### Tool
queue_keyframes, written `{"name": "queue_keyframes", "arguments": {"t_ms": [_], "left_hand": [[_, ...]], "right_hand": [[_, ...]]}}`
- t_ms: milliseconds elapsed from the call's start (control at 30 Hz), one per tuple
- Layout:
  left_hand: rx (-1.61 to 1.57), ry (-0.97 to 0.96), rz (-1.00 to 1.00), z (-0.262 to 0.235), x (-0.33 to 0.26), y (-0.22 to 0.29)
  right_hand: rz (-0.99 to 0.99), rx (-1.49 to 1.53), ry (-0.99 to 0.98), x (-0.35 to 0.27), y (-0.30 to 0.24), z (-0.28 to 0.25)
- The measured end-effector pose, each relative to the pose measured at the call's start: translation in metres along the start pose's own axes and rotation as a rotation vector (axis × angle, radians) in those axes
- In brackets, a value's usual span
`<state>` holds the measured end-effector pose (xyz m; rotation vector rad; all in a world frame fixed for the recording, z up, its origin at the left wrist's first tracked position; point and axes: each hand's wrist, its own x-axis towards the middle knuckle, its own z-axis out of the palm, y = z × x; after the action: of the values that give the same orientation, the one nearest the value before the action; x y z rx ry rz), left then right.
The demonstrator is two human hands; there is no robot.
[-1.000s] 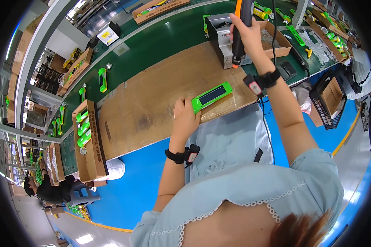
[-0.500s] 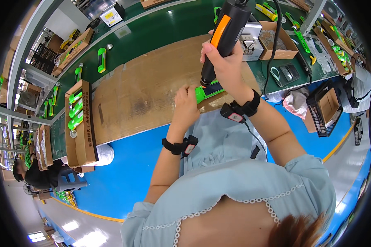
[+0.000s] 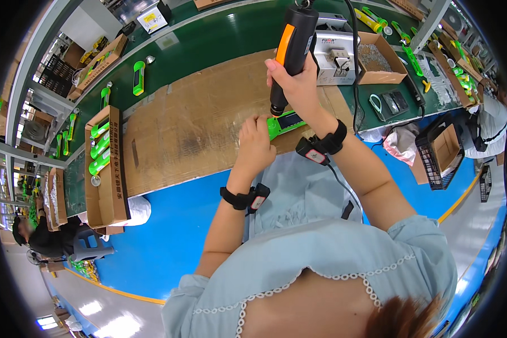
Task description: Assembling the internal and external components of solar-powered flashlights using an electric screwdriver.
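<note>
Head view. R hand (image 3: 298, 84) grasped driver (image 3: 294, 48) round its body, near upright, tip down at L end of unit (image 3: 289, 123), prob. to keep tip square to the face; tip/unit contact: couldn't tell. L hand (image 3: 254, 143) gripped unit's L end w/ fingers curled, presum. so it wouldn't turn. Unit lay dark panel up on card (image 3: 191, 118), nr front edge; card prob. there to save casing from scratches. Parts box (image 3: 397, 77) sat on R, prob. for short reach.

Counts: driver x1; unit in hand x1; green pcs (image 3: 100, 145) x3 in L box (image 3: 117, 169), side by side, prob. so none rolled; lone green pc (image 3: 139, 79) x1 on bench (image 3: 208, 53), beyond card; metal machine (image 3: 324, 62) x1, just beside parts box. Metal bits in parts box: too small to count.
</note>
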<state>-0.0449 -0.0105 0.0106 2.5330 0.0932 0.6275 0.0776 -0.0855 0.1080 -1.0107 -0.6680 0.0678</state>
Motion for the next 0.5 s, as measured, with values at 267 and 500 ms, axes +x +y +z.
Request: {"name": "queue_keyframes", "arguments": {"t_ms": [267,500], "left_hand": [[-0.003,-0.024,-0.040,-0.002,0.002,-0.001],[-0.041,-0.037,-0.030,-0.003,0.004,0.001]], "right_hand": [[-0.009,0.057,-0.088,0.000,0.014,-0.003],[-0.004,0.056,-0.128,-0.001,0.017,-0.009]]}}
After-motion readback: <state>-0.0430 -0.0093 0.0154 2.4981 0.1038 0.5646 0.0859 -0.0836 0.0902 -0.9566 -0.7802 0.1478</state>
